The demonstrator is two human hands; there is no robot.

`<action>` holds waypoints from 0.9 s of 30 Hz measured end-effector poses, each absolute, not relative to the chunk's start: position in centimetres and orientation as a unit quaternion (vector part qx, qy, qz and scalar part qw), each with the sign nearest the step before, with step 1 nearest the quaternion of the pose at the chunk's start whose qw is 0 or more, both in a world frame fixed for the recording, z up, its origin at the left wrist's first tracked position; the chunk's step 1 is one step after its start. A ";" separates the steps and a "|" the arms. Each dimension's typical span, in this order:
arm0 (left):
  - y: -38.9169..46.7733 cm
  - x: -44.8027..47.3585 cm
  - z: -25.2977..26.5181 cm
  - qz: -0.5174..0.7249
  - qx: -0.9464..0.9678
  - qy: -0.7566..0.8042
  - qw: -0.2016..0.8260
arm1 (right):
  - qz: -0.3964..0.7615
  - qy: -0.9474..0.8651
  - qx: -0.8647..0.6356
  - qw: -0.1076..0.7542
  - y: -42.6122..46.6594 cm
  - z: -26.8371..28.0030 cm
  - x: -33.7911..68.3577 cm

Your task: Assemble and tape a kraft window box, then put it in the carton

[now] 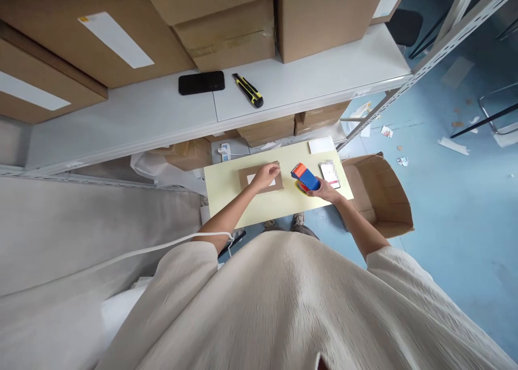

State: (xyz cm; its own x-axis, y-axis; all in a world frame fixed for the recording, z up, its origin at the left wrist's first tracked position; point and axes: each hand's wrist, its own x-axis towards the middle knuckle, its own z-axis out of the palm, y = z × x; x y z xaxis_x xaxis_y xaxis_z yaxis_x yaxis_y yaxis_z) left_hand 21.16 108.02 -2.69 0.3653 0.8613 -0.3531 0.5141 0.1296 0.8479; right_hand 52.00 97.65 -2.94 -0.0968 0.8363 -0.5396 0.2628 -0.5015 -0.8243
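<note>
Our left hand [266,177] half-curls at carton [245,179] right edge, hold unclear; rightward, past tabletop [287,190] gap, right hand [322,191] clasps tape dispenser [308,179].

carton [251,172] on table [218,208] | open box [384,197] right of table | shelf [162,111] beyond table | cutter [248,91] on shelf, right of phone [201,83]

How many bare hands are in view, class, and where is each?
2: the left hand over the small cardboard box, the right hand holding the blue-and-orange tape dispenser. No others show.
</note>
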 end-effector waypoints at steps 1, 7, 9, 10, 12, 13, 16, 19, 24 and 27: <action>108.2 21.6 -2.2 0.173 0.610 0.541 0.552 | 0.598 -0.449 -0.617 0.244 97.6 -3.0 52.2; 108.4 24.1 -0.3 0.172 0.439 0.558 0.683 | 0.610 -0.483 -0.576 0.252 97.5 -3.0 52.7; 108.5 24.6 0.0 0.193 0.417 0.554 0.694 | 0.606 -0.495 -0.573 0.245 97.6 -2.7 52.6; 108.6 24.7 0.2 0.201 0.415 0.550 0.697 | 0.602 -0.501 -0.573 0.241 97.7 -2.6 52.5; 108.7 24.7 0.4 0.204 0.418 0.539 0.702 | 0.600 -0.509 -0.572 0.233 97.8 -2.4 52.4; 108.8 24.7 0.4 0.203 0.422 0.536 0.703 | 0.600 -0.511 -0.572 0.229 97.8 -2.4 52.4; 109.0 24.5 0.4 0.206 0.442 0.542 0.685 | 0.596 -0.516 -0.576 0.216 97.9 -2.4 52.3; 109.3 24.4 0.2 0.204 0.460 0.570 0.649 | 0.583 -0.525 -0.582 0.212 98.0 -2.5 52.2; 110.8 24.6 0.0 0.181 0.475 0.604 0.613 | 0.574 -0.539 -0.581 0.207 98.2 -3.0 52.1; 112.6 24.4 0.3 0.168 0.494 0.627 0.579 | 0.568 -0.533 -0.592 0.206 98.0 -3.3 52.7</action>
State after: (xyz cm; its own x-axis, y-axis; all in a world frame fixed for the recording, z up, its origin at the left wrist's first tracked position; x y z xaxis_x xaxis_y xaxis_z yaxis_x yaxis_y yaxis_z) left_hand 24.41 112.61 0.31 0.1586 0.8133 -0.5598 0.4254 0.4553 0.7821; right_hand 52.73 98.01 -3.26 -0.2131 0.8656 -0.4532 0.3978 -0.3468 -0.8494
